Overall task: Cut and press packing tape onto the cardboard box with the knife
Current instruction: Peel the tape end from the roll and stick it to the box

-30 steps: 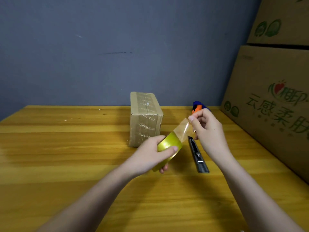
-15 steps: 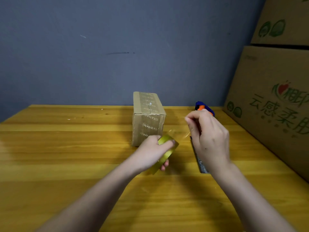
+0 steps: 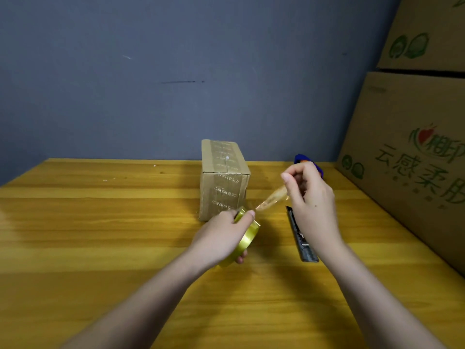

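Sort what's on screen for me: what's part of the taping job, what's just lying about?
In the job:
tape roll in left hand
tape strip pinched by right hand
small cardboard box
knife on table

Lying about:
large printed cartons
blue-and-orange object

Yellow tape roll [image 3: 247,236], brown printed box [image 3: 224,180], yellow wood-grain table [image 3: 100,235].

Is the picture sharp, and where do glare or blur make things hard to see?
Head view: mostly sharp; the pulled tape strip is see-through and slightly blurred; soft sheen on the table at left; the right hand hides part of the knife.
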Motion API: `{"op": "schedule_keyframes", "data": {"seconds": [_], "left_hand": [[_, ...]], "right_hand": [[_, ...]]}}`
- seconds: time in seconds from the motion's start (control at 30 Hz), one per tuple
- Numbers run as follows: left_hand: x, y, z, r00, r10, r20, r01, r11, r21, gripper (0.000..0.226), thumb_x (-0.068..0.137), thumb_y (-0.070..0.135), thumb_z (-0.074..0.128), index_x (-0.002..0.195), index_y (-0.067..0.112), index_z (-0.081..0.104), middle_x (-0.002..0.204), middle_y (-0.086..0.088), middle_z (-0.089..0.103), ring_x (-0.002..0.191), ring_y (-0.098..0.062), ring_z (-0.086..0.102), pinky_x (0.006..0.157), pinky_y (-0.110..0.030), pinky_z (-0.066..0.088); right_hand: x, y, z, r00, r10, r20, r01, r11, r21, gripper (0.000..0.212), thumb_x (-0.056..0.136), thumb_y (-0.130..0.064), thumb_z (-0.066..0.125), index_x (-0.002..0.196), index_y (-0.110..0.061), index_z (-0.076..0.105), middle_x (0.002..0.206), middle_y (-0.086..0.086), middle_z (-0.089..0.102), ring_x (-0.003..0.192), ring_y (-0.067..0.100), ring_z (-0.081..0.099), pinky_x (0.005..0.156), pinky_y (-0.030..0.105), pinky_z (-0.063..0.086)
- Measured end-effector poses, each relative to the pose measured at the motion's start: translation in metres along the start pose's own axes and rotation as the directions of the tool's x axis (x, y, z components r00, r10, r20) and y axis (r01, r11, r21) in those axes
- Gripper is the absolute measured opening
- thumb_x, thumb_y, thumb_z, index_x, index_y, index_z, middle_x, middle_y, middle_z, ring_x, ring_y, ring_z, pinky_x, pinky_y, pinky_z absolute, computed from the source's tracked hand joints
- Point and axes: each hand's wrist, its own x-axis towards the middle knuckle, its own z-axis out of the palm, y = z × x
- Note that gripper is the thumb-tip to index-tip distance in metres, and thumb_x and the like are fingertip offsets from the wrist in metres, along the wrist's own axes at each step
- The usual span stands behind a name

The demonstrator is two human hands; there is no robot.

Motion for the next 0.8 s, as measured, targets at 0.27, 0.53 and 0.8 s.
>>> {"op": "schedule_keyframes", "data": {"seconds": [0.27, 0.53, 0.8], "left_hand": [[-0.006, 0.009, 0.001, 0.969, -0.085, 0.232, 0.184, 0.875, -0.447, 0.028, 0.095, 0.03, 0.05, 0.094, 0.002, 0.057, 0.058, -0.014, 0.067, 0.046, -0.022, 0.064, 0.049, -0.025, 0.053], [-0.007, 0.014, -0.014, 0.992, 0.068, -0.111, 0.01, 0.812, 0.583, 0.052, 0.08, 0.071, 0.043, 0.065, 0.021, 0.047, 0.065, 0.003, 0.054, 0.067, -0.021, 0.052, 0.055, -0.03, 0.034], [0.018, 0.029, -0.03, 0.814, 0.565, -0.133, -0.579, 0.805, -0.128, 0.025, 0.078, 0.018, 0.071, 0.094, 0.028, 0.055, 0.097, 0.009, 0.065, 0.093, -0.004, 0.064, 0.088, -0.023, 0.052]], "right_hand": [[0.014, -0.011, 0.0, 0.99, -0.137, 0.027, 0.138, 0.988, -0.065, 0.012, 0.095, -0.032, 0.051, 0.094, -0.022, 0.056, 0.081, -0.015, 0.055, 0.072, 0.007, 0.053, 0.059, 0.028, 0.048], [0.03, -0.018, -0.004, 0.919, -0.348, 0.184, 0.373, 0.919, -0.13, 0.015, 0.095, -0.034, 0.048, 0.095, -0.022, 0.057, 0.088, -0.011, 0.06, 0.075, 0.009, 0.056, 0.06, 0.034, 0.051], [0.036, -0.024, -0.002, 0.873, -0.436, 0.219, 0.471, 0.871, -0.139, 0.016, 0.094, -0.036, 0.047, 0.096, -0.023, 0.057, 0.087, -0.008, 0.061, 0.07, 0.01, 0.057, 0.053, 0.034, 0.049]]}}
